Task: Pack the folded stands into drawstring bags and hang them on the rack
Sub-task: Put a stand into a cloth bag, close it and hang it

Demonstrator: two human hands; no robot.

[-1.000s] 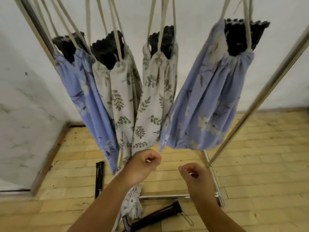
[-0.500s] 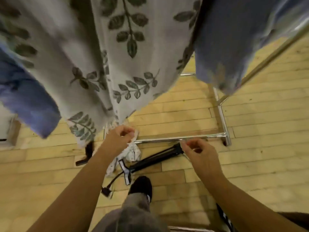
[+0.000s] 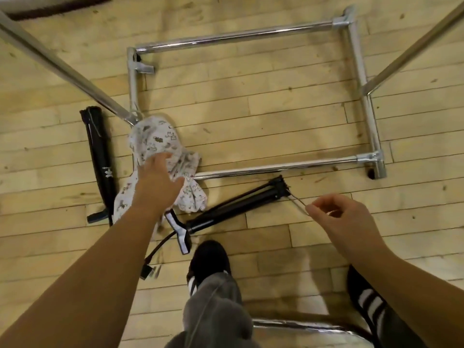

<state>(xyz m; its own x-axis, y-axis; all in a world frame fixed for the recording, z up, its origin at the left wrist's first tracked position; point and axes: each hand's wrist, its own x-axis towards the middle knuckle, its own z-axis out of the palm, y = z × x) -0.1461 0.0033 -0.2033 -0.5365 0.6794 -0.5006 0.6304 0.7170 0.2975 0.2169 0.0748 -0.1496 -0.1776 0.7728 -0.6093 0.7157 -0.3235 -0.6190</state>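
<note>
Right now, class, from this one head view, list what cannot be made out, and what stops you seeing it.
- Rack top rail: head view, cut off by the top edge; only base and uprights show.
- Left hand fingertips on the printed bag: head view, motion blur; grip unclear.
- Right hand: head view, whether it pinches anything is too small to tell.
- Logo on the left folded stand: head view, too small.

Saw a white drawstring bag [image 3: 160,141] printed all over with small dark figures; saw two black folded stands, the left stand [image 3: 99,156] marked with a small white logo, the right stand [image 3: 236,207] ending in a pale-edged handle; shiny silver rack [image 3: 238,36]; pale yellow plank floor [image 3: 276,109]; grey trousers [image 3: 213,310]; black shoes [image 3: 208,257] striped white.
</note>
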